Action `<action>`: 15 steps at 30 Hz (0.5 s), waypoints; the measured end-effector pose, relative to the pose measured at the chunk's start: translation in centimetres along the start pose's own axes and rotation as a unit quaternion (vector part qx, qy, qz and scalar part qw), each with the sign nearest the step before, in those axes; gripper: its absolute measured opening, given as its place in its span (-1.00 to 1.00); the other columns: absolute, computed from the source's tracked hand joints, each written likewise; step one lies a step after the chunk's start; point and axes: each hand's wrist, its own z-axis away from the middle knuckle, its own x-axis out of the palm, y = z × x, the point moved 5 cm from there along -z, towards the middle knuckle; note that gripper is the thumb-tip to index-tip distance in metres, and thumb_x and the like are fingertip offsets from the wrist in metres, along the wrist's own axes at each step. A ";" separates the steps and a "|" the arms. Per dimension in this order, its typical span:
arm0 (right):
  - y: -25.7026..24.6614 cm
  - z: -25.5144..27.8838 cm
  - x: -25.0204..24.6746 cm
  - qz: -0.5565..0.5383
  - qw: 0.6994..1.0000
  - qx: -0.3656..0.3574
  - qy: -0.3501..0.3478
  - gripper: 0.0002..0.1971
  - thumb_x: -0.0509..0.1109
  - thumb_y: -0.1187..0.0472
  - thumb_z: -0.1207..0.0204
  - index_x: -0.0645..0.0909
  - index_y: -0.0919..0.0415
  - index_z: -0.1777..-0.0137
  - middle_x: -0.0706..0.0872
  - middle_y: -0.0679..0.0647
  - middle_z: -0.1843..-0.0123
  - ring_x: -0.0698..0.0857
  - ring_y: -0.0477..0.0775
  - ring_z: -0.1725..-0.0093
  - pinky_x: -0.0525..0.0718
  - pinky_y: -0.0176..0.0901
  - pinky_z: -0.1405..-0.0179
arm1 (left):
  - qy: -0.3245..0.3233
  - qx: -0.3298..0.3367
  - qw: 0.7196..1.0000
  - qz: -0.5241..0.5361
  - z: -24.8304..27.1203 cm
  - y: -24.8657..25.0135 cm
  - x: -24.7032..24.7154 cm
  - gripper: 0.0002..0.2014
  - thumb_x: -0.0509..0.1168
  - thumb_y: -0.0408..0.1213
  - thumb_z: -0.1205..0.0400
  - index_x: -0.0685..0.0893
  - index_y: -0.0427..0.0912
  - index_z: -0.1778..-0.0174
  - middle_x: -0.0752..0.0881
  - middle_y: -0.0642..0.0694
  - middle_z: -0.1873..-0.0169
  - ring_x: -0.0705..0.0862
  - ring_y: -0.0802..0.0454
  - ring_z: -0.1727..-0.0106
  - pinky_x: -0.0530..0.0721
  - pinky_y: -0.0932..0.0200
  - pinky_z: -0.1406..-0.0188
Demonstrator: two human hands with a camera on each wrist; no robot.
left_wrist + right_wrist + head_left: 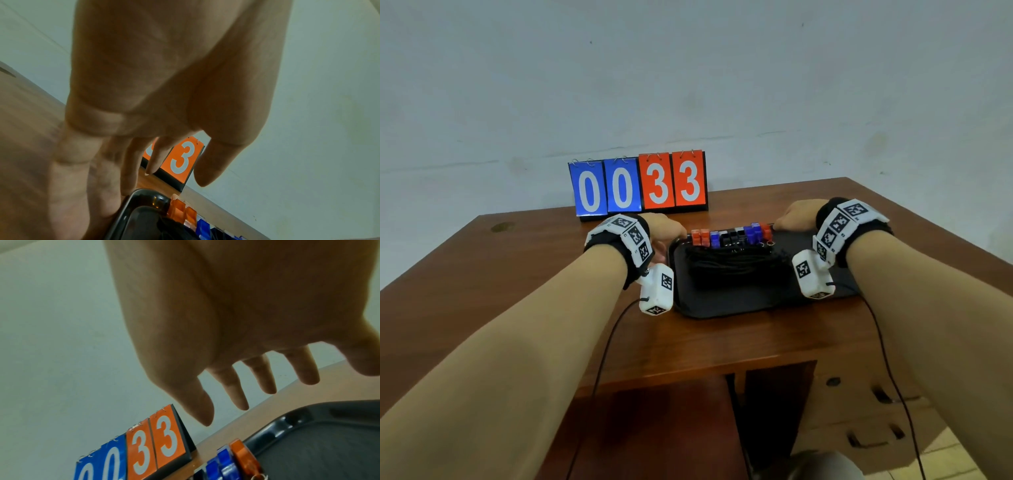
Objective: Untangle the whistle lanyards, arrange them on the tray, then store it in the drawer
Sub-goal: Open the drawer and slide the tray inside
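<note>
A black tray (722, 301) lies on the wooden desk. Several orange, blue and black whistles (732, 234) stand in a row along its far edge, and their black lanyards (729, 263) lie bundled in the middle. My left hand (667, 228) is at the far left corner. In the left wrist view its hand (162, 155) has straight fingers lying against the tray rim (144, 194), beside orange whistles (180, 209). My right hand (792, 219) is at the far right corner. In the right wrist view that hand (267, 386) hovers with spread fingers above the tray (318, 443), holding nothing.
A flip scoreboard (638, 183) reading 0033 stands behind the tray against the wall. The desk's drawers (859, 411) with dark handles sit below the front edge at the right. Thin black cables hang from both wrist cameras over the desk front.
</note>
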 end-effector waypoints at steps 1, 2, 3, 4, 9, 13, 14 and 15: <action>0.4 -0.7 -0.1 0.003 1.000 0.005 -0.001 -0.68 0.23 -0.04 -0.71 0.64 0.21 -0.02 0.70 0.21 -0.11 0.63 0.15 0.05 0.52 -0.09 0.03 | -0.007 -0.002 1.000 -0.008 -0.7 0.2 0.2 -0.75 0.40 -0.23 -0.68 0.63 -0.24 -0.22 0.77 -0.30 -0.09 0.78 -0.22 -0.21 0.71 -0.12 -0.38; 0.8 -1.4 -0.2 0.006 1.000 0.011 -0.002 -0.69 0.22 -0.03 -0.71 0.62 0.20 0.04 0.69 0.20 -0.06 0.62 0.12 0.12 0.51 -0.10 0.06 | -0.010 -0.002 1.000 -0.021 -1.5 0.4 0.4 -0.73 0.40 -0.22 -0.67 0.64 -0.24 -0.24 0.78 -0.32 -0.14 0.78 -0.23 -0.22 0.71 -0.14 -0.37; 1.2 -2.0 -0.2 0.010 1.000 0.017 -0.003 -0.69 0.22 -0.04 -0.71 0.61 0.19 0.07 0.69 0.20 -0.04 0.61 0.11 0.15 0.51 -0.11 0.07 | -0.013 -0.003 0.999 -0.034 -2.5 0.5 0.6 -0.68 0.40 -0.22 -0.65 0.65 -0.26 -0.28 0.77 -0.34 -0.21 0.77 -0.25 -0.26 0.71 -0.19 -0.37; 1.7 -2.5 -0.1 0.012 1.000 0.024 -0.004 -0.68 0.23 -0.05 -0.70 0.63 0.20 0.03 0.70 0.21 -0.05 0.62 0.13 0.13 0.52 -0.11 0.05 | -0.015 -0.006 0.999 -0.052 -3.3 0.6 0.7 -0.65 0.41 -0.21 -0.63 0.66 -0.27 -0.31 0.76 -0.35 -0.28 0.76 -0.28 -0.28 0.70 -0.24 -0.37; 4.0 -4.4 1.0 0.016 0.997 0.069 -0.010 -0.51 0.21 -0.06 -0.74 0.53 0.28 -0.48 0.62 0.28 -0.46 0.61 0.27 -0.39 0.54 0.01 -0.32 | -0.003 -0.009 0.985 -0.175 -5.9 0.8 1.0 -0.58 0.35 -0.18 -0.67 0.66 -0.33 -0.41 0.72 -0.40 -0.36 0.75 -0.36 -0.33 0.71 -0.26 -0.36; 4.4 -5.1 1.7 -0.009 0.996 0.085 -0.017 -0.43 0.22 -0.07 -0.74 0.42 0.30 -0.60 0.50 0.30 -0.59 0.53 0.30 -0.51 0.49 0.06 -0.45 | 0.007 0.021 0.960 -0.279 -6.7 0.8 1.1 -0.68 0.25 -0.29 -0.74 0.67 -0.30 -0.38 0.77 -0.33 -0.24 0.79 -0.26 -0.24 0.73 -0.15 -0.36; 4.3 -5.2 1.8 -0.017 0.996 0.085 -0.016 -0.43 0.23 -0.06 -0.74 0.42 0.31 -0.60 0.51 0.30 -0.59 0.53 0.31 -0.51 0.50 0.06 -0.44 | 0.005 0.022 0.959 -0.283 -7.0 0.7 1.1 -0.67 0.24 -0.33 -0.74 0.66 -0.29 -0.40 0.76 -0.32 -0.27 0.78 -0.26 -0.28 0.72 -0.16 -0.37; 4.1 -5.3 1.8 -0.022 0.996 0.083 -0.015 -0.44 0.23 -0.05 -0.74 0.42 0.31 -0.59 0.51 0.30 -0.58 0.54 0.31 -0.50 0.51 0.06 -0.42 | 0.003 0.023 0.959 -0.284 -7.3 0.6 1.1 -0.67 0.24 -0.37 -0.74 0.66 -0.29 -0.41 0.76 -0.33 -0.29 0.77 -0.28 -0.31 0.71 -0.18 -0.38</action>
